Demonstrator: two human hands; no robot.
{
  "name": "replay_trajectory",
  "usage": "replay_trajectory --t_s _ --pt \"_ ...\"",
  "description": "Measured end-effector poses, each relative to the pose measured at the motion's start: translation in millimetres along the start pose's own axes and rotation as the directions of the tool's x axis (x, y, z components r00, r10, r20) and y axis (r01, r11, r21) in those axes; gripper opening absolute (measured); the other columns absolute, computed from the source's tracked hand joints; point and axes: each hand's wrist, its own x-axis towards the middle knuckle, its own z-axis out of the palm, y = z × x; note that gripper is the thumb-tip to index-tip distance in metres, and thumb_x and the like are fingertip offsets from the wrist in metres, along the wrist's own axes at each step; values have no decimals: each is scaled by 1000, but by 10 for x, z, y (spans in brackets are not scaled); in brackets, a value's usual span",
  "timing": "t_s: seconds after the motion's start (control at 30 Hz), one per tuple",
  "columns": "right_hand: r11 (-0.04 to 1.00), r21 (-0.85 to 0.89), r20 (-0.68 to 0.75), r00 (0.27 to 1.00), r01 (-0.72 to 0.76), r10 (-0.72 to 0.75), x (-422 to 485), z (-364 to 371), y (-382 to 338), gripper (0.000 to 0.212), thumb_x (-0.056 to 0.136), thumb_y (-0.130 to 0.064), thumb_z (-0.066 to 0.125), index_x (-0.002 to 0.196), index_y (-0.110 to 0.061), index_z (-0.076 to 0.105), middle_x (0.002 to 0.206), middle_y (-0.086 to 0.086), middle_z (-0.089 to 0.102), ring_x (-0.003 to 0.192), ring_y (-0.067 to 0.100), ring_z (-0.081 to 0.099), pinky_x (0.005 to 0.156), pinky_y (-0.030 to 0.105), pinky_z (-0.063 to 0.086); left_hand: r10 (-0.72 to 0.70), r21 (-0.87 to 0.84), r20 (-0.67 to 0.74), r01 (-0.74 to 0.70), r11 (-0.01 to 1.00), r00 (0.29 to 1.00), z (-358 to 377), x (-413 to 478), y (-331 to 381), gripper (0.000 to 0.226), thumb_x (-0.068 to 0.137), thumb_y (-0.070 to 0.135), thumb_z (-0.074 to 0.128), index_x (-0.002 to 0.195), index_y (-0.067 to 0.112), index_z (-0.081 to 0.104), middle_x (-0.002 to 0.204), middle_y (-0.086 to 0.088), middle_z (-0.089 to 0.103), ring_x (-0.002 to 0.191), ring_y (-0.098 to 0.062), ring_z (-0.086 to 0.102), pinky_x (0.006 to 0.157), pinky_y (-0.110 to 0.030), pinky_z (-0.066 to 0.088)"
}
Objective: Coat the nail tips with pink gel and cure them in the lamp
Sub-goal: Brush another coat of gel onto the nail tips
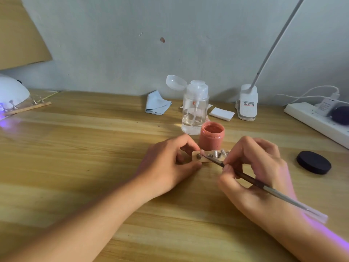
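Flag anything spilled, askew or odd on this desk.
No spill visible. Minor: the pink gel jar stands open, its black lid lying to the right; the pump bottle has its flip cap up; a wooden strip lies slanted at the lit lamp. Left hand holds the tip strip, right hand the brush.

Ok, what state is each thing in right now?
Pink gel jar, open, lid off.
Black lid, lying on the table, apart from the jar.
Pump bottle, flip cap up, part full of clear liquid.
Nail lamp, lit purple.
Left hand, pinches the nail-tip strip at its end.
Right hand, grips the brush, bristles at the strip.
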Motion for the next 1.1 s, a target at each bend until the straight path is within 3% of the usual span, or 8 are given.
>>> replay_trajectory --t_s 0.17,0.23,0.33,0.43,0.53,0.8,0.9,1.1 --pt "991 130 -51 999 -3 10 21 -17 -1 6 87 -24 59 91 -24 55 75 -10 66 77 12 65 86 52 47 0 2 14 0 1000 1000 -1 9 0 19 78 35 78 90 35 63 85 31 63 73 0 57 64 -10 40" --pt "984 172 -46 998 -43 52 18 -13 -4 14 84 -25 66 92 -24 54 83 -11 69 84 13 67 85 52 49 6 -6 9 -6 1000 1000 -2 2 1 19 78 34 79 90 35 64 82 33 61 69 1 55 62 -10 39" --pt "973 215 2 996 -87 89 -6 -21 2 13 82 -34 60 88 -27 50 80 -9 71 88 19 67 76 47 52 4 -22 8 -4 1000 1000 -5 -9 4 17 78 34 79 87 36 64 82 30 63 68 2 55 61 -9 38" --pt "993 117 23 1000 -5 2 -29 -8 33 11 78 -29 58 83 -22 50 71 -8 67 79 7 63 84 38 49 -3 -11 11 3 1000 1000 -10 -10 6 18 79 37 78 90 39 64 88 26 66 75 0 57 65 -9 39" --pt "997 70 7 999 40 -41 -45 13 46 11 76 -26 57 78 -17 53 67 -9 65 75 4 58 96 33 44 -2 -6 16 2 1000 1000 -15 -14 9 18 79 37 77 90 39 63 91 24 67 77 0 58 67 -9 39" --pt "998 63 46 999 0 -3 -10 17 33 11 77 -29 57 79 -20 51 66 -9 67 81 -1 57 91 31 40 -15 -5 11 15 1000 1000 -12 -20 8 18 80 37 77 91 39 64 77 34 60 73 1 58 65 -12 42" --pt "999 42 50 999 -8 6 -17 22 29 11 75 -21 61 77 -20 51 65 -8 67 86 -2 56 88 33 41 -9 -11 14 10 1000 1000 -18 -22 8 17 80 37 77 91 39 64 83 26 64 75 -1 58 69 -15 44" --pt "998 57 36 999 5 -7 -24 13 22 11 75 -29 55 77 -18 52 65 -8 65 83 -2 55 87 33 41 -12 -16 16 13 1000 1000 -15 -19 19 17 80 36 77 91 37 64 86 22 66 73 -1 56 73 -18 45"
